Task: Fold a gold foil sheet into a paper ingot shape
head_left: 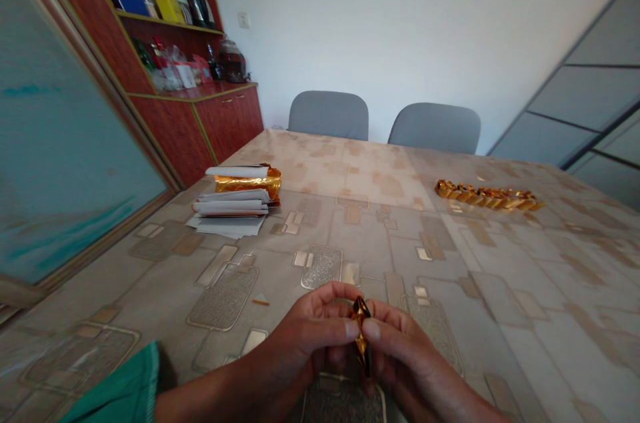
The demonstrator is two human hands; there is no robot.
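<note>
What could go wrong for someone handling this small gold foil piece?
The thin gold foil piece, pinched between the left hand and right hand, could tear. The loose stack of sheets might slide if bumped. The folded gold chain lying loose could perhaps come apart if knocked.

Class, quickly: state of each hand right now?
Left hand: closed, pinching a folded gold foil strip.
Right hand: closed, pinching the same strip.

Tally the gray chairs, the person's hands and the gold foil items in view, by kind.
Gray chairs: 2
Hands, left and right: 2
Gold foil items, a folded piece, a chain and a sheet: 3
Total: 7
</note>
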